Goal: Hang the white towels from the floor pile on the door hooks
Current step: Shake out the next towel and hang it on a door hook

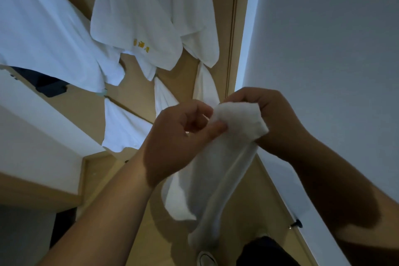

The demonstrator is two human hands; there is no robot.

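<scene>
A white towel (218, 168) hangs down in front of me, bunched at its top end. My right hand (274, 119) grips that top bunch from the right. My left hand (181, 140) pinches the towel just below the bunch between thumb and fingers. Several white towels hang on the wooden door (133, 90) behind: a large one (43, 28) at the left, one with yellow lettering (133, 19) in the middle, another (192, 6) to its right. Smaller towels (123, 127) hang lower on the door. The hooks are hidden by cloth.
A white wall (323, 39) fills the right side, meeting the door frame (232, 28). A black door stopper (296, 224) sticks out low on the wall. A dark garment (45, 84) lies at the left. My shoe (206, 259) shows on the wooden floor.
</scene>
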